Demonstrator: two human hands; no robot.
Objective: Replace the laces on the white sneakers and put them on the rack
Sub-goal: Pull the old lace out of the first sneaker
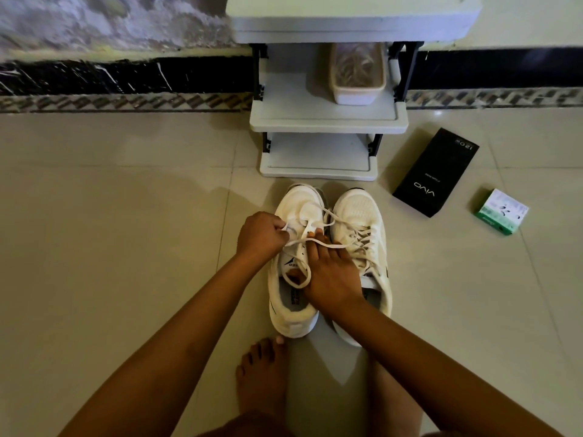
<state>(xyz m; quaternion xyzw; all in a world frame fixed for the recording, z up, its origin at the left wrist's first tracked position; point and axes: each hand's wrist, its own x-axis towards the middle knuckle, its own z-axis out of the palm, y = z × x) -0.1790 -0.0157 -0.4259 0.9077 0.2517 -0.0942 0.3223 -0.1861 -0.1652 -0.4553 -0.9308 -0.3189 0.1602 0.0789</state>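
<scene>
Two white sneakers stand side by side on the tiled floor, toes toward the rack. The left sneaker (291, 310) has a loose white lace (303, 242) running across it. My left hand (262, 236) pinches that lace at the sneaker's left side. My right hand (331, 275) lies over the left sneaker's tongue and opening, fingers stretched forward, with the lace crossing over the fingers and looping near the thumb. The right sneaker (362, 222) is laced. The white rack (328, 121) stands just beyond the toes.
A clear plastic box (356, 74) with cords or laces inside sits on the rack's middle shelf. A black phone box (437, 173) and a small green and white box (501, 211) lie on the floor to the right. My bare foot (262, 373) rests behind the sneakers.
</scene>
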